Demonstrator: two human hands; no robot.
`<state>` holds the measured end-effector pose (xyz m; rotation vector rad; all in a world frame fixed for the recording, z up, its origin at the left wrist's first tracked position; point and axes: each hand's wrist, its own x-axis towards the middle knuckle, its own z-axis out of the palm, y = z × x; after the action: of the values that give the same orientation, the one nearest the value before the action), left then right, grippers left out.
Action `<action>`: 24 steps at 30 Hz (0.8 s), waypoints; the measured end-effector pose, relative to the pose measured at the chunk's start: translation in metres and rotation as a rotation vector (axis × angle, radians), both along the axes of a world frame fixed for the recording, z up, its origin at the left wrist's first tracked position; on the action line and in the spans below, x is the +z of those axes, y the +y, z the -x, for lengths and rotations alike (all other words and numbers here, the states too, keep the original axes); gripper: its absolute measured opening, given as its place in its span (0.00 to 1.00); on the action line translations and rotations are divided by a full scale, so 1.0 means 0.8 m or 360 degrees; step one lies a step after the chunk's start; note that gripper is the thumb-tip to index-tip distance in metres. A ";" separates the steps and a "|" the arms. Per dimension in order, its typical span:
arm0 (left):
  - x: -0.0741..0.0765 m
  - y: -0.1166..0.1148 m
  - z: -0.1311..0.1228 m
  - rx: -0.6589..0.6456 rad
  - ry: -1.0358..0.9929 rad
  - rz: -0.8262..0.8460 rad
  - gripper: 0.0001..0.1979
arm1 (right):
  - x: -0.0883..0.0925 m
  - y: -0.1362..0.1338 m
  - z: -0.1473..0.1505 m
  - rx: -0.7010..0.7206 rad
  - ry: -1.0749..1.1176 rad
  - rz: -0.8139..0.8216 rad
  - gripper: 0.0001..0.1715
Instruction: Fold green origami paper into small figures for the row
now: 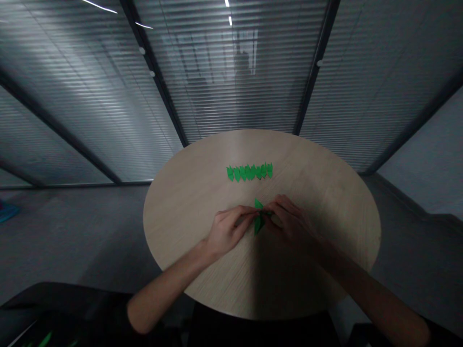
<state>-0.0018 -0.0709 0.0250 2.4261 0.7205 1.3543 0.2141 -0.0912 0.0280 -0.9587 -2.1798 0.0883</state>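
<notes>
- We see one round table of light wood (325, 193). It fills the middle of the view.
- We see two bare hands over the table, on the side near us. They are close together, with one small thing between them.
- The left hand (227, 230) pinches one small green folded paper piece (258, 220) with its fingertips. It grips the left side of the piece.
- The right hand (292, 219) pinches the same paper piece from the right side. Its fingers are bent down around it.
- So the one paper piece is held by both hands. It sits just above the table top or on it; we cannot tell which. One green tip pokes up and one pokes down.
- Farther back on the table lies one row of small green folded paper pieces (249, 171). We count about eight of them. They sit side by side and touch or overlap, so the count may be off by one.
- The row is apart from the hands, and bare wood lies between them.
- Behind the table stands a glass wall with grey striped blinds (235, 72). Two dark frame bars come down to the back edge of the table.
- A grey floor (72, 231) lies around the table.
- One small blue thing (7, 211) shows at the far left edge. We cannot tell what it is.
</notes>
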 end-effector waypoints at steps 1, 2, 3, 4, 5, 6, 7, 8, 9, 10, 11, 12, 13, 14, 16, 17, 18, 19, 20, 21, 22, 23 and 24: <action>0.000 0.000 0.000 -0.0001 -0.0004 0.0005 0.06 | 0.000 0.000 0.000 -0.0003 -0.0013 0.0006 0.03; 0.001 -0.001 0.000 -0.0002 -0.0006 0.0014 0.07 | 0.000 0.000 -0.001 -0.0007 -0.0027 0.0009 0.03; 0.001 -0.001 0.000 -0.0002 -0.0005 0.0024 0.07 | 0.001 0.000 -0.001 -0.0010 -0.0036 0.0005 0.04; 0.001 -0.001 0.000 -0.0002 -0.0004 0.0037 0.07 | 0.001 0.000 -0.002 -0.0012 -0.0048 -0.0001 0.04; 0.001 -0.001 0.000 -0.0003 -0.0002 0.0049 0.07 | 0.001 -0.001 -0.002 -0.0014 -0.0061 -0.0006 0.05; 0.000 -0.001 0.000 -0.0005 -0.0002 0.0059 0.07 | 0.000 -0.001 -0.002 -0.0016 -0.0072 -0.0005 0.05; 0.000 -0.001 0.000 -0.0003 0.0000 0.0068 0.07 | 0.000 -0.001 -0.003 -0.0016 -0.0077 -0.0002 0.05; -0.001 -0.001 0.000 0.0006 0.0000 0.0076 0.06 | 0.000 0.000 -0.003 -0.0017 -0.0074 0.0006 0.05; -0.002 0.000 0.000 0.0016 -0.0002 0.0082 0.06 | -0.001 0.000 -0.003 -0.0015 -0.0071 0.0020 0.05; -0.003 0.000 0.000 0.0024 -0.0004 0.0090 0.06 | -0.001 0.000 -0.003 -0.0019 -0.0070 0.0036 0.05; -0.004 0.001 0.000 0.0032 -0.0007 0.0098 0.06 | -0.002 0.000 -0.003 -0.0026 -0.0067 0.0048 0.04; -0.005 0.001 -0.001 0.0037 -0.0014 0.0103 0.06 | -0.002 0.001 -0.002 -0.0034 -0.0071 0.0059 0.04; -0.005 0.002 -0.001 0.0040 -0.0022 0.0101 0.06 | -0.003 0.001 -0.002 -0.0040 -0.0074 0.0061 0.04; -0.005 0.002 -0.001 0.0037 -0.0026 0.0097 0.06 | -0.003 0.001 -0.002 -0.0041 -0.0081 0.0058 0.04; -0.006 0.002 -0.002 0.0030 -0.0032 0.0089 0.06 | -0.003 0.001 -0.002 -0.0037 -0.0087 0.0041 0.05; -0.006 0.002 -0.002 0.0023 -0.0034 0.0086 0.05 | -0.003 0.000 -0.002 -0.0029 -0.0091 0.0036 0.05; -0.006 0.002 -0.002 0.0015 -0.0034 0.0090 0.05 | -0.003 0.000 -0.002 -0.0021 -0.0093 0.0034 0.06; -0.006 0.002 -0.002 0.0012 -0.0034 0.0100 0.05 | -0.003 0.000 -0.002 -0.0019 -0.0086 0.0033 0.06; -0.006 0.002 -0.002 0.0016 -0.0036 0.0118 0.05 | -0.002 0.000 -0.001 -0.0016 -0.0069 0.0034 0.06; -0.006 0.002 -0.003 0.0027 -0.0043 0.0145 0.05 | -0.002 0.001 0.000 -0.0011 -0.0037 0.0038 0.06; -0.007 0.001 -0.003 0.0037 -0.0060 0.0182 0.05 | -0.002 0.001 0.000 -0.0006 0.0015 0.0044 0.07; -0.006 0.001 -0.004 0.0047 -0.0092 0.0232 0.05 | -0.002 0.002 0.001 -0.0007 0.0088 0.0052 0.07; -0.006 0.002 -0.005 0.0056 -0.0147 0.0289 0.06 | -0.002 0.003 0.001 -0.0012 0.0177 0.0058 0.08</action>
<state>0.0019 -0.0696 0.0201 2.2057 0.8271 1.3419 0.2130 -0.0884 0.0266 -0.9593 -2.0787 0.1745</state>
